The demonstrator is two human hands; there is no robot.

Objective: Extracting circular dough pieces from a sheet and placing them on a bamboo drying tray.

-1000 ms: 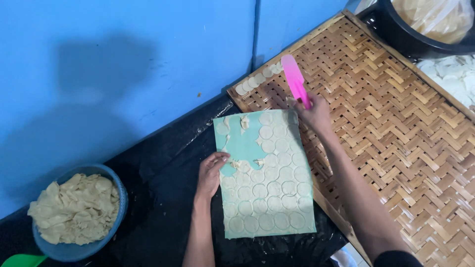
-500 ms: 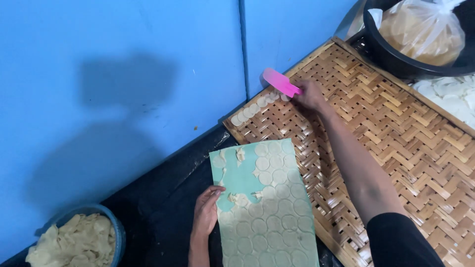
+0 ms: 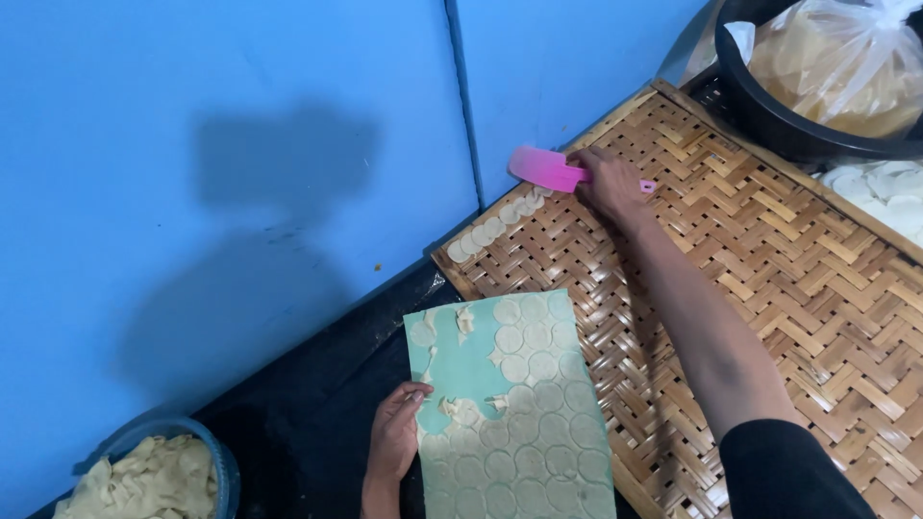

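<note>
Blue bowl [image 3: 216,461] partly off-frame.

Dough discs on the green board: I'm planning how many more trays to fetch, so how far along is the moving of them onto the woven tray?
Done: a short row of dough discs lies along the woven tray edge, and the green board has a bare top corner. In hand: the right hand holds the pink scraper near that row; the left hand steadies the board. Left: most cut discs remain on the board, and the tray is mostly bare.
</note>
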